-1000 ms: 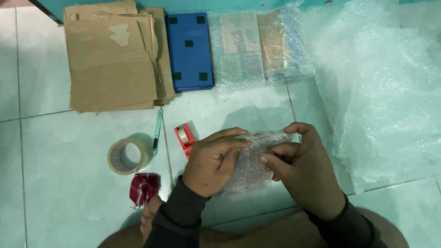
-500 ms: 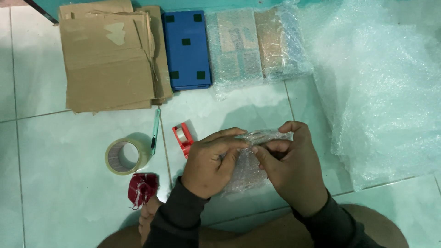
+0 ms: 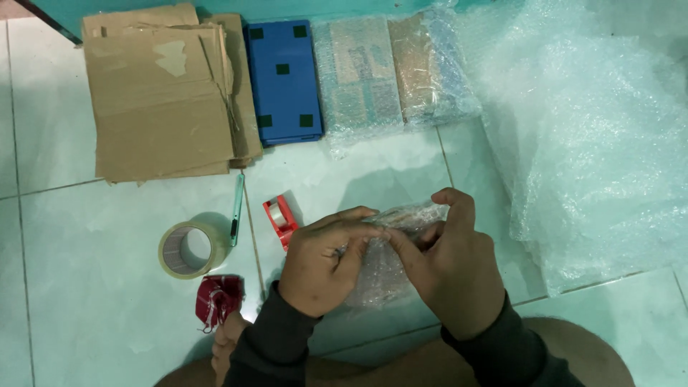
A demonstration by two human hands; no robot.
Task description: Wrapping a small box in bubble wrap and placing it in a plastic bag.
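My left hand and my right hand both grip a small item wrapped in clear bubble wrap, held just above the pale green tiled floor. The fingertips of both hands meet at the top edge of the wrap. What is inside the wrap cannot be made out. A small red tape dispenser lies just left of my left hand.
A roll of clear packing tape, a green cutter and a red cloth lie to the left. Flattened cardboard, a blue box and two bubble-wrapped parcels sit at the back. A big bubble wrap sheet covers the right.
My hands have drawn closer together on the wrapped item, and my fingertips now pinch at its top edge. Nothing else on the floor has moved.
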